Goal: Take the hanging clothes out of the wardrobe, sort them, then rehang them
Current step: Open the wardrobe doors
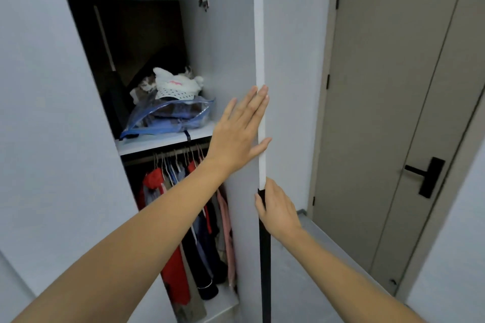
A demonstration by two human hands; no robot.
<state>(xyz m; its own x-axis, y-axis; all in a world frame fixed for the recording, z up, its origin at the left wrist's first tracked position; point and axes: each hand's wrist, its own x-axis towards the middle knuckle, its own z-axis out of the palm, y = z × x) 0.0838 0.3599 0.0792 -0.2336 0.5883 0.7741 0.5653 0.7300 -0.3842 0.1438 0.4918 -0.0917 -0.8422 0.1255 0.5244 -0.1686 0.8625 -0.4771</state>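
Note:
The wardrobe stands open in front of me, its right door [237,34] swung out edge-on. My left hand [240,134] lies flat with straight fingers against the inner face of that door, near its front edge. My right hand [278,208] grips the door's edge at the top of the long black handle strip [265,270]. Inside, several hanging clothes [196,233] in red, blue, dark and pink hang on hangers from a rail [168,155] under a shelf.
The shelf [162,143] above the rail carries a clear plastic bag of folded clothes [170,117] with white items on top and a dark board behind. The left wardrobe door [47,86] stands open at the left. A beige room door [388,113] with a black handle is at the right.

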